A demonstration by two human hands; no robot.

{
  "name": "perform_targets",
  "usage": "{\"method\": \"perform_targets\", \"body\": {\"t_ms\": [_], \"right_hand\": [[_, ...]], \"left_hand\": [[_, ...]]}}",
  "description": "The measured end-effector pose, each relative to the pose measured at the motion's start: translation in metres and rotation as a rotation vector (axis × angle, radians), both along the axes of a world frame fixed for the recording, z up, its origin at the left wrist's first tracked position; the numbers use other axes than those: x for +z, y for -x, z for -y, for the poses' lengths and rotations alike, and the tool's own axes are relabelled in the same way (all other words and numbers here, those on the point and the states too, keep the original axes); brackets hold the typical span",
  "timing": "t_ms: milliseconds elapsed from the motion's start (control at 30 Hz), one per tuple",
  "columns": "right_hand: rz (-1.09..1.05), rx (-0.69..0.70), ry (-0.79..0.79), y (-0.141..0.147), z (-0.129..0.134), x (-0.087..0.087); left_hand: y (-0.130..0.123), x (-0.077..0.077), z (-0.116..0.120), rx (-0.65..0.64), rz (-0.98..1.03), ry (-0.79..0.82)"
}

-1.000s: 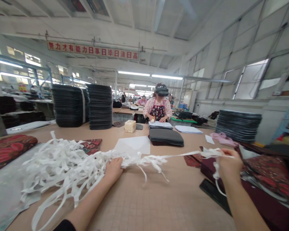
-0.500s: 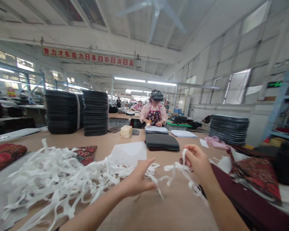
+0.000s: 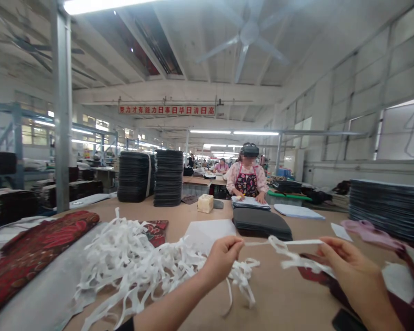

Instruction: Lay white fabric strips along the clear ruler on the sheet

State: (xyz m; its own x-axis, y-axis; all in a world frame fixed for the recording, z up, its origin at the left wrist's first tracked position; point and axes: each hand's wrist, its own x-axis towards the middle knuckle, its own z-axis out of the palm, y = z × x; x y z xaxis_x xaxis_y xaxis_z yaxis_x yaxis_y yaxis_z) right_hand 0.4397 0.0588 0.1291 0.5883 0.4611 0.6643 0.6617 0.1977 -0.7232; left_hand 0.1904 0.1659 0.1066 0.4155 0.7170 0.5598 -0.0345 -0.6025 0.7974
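Note:
My left hand [image 3: 224,257] is closed on one end of a thin white strip, just right of a big tangled heap of white strips [image 3: 141,262]. The strip [image 3: 298,242] stretches to my right hand [image 3: 348,266], whose thumb and fingers pinch it. A small knotted bunch of white strip hangs between the hands and below the right fingers. Under the right hand lies dark red material [image 3: 312,274]. White paper [image 3: 207,232] lies behind the left hand, and a stack of dark rounded pieces [image 3: 262,223] stands beyond the gap between the hands.
Tall dark stacks [image 3: 168,178] stand at the back left, another stack [image 3: 388,204] at the right. A cream block [image 3: 205,203] sits mid-table. Red patterned fabric [image 3: 48,253] lies at left, pink cloth [image 3: 369,232] at right. Across the table a person [image 3: 247,177] handles sheets.
My left hand has closed on a strip end. My hands have moved apart, drawing the strip between them. The view has shifted, so the scene sits further right and the heap appears nearer the middle.

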Motion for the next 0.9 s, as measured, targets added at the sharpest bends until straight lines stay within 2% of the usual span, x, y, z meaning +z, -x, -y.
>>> {"method": "perform_targets", "body": {"t_ms": [67, 133, 200, 267, 367, 433, 500, 600, 633, 767, 900], "right_hand": [[0.298, -0.140, -0.011, -0.008, -0.003, -0.008], [0.534, -0.154, -0.045, -0.018, -0.007, -0.018], [0.656, -0.092, -0.054, -0.031, -0.010, -0.026], [0.657, -0.100, -0.043, -0.048, -0.008, -0.028], [0.401, -0.193, 0.006, -0.065, 0.002, -0.020], [0.104, -0.120, 0.011, -0.061, 0.008, -0.010], [-0.285, 0.114, -0.067, -0.043, 0.011, 0.000], [-0.684, 0.611, -0.170, -0.007, 0.006, 0.011], [-0.705, 0.680, -0.147, 0.003, 0.004, 0.014], [-0.755, 0.797, -0.116, 0.031, -0.004, 0.014], [-0.794, 0.899, -0.096, 0.050, -0.006, 0.004]], "left_hand": [[0.006, 0.007, 0.004, 0.020, 0.010, -0.019], [0.014, 0.016, 0.006, 0.043, 0.019, -0.023], [0.026, 0.026, 0.002, 0.077, 0.039, -0.010], [0.041, 0.035, -0.008, 0.128, 0.071, 0.010], [0.063, 0.044, -0.025, 0.230, 0.119, 0.014], [0.066, 0.043, -0.034, 0.278, 0.110, -0.008], [0.057, 0.035, -0.038, 0.278, 0.049, -0.037], [0.026, 0.019, -0.034, 0.204, -0.092, -0.080], [0.015, 0.014, -0.030, 0.177, -0.129, -0.100], [-0.015, 0.002, -0.001, 0.046, -0.202, -0.206], [-0.029, 0.000, 0.040, -0.327, -0.284, -0.118]]}}
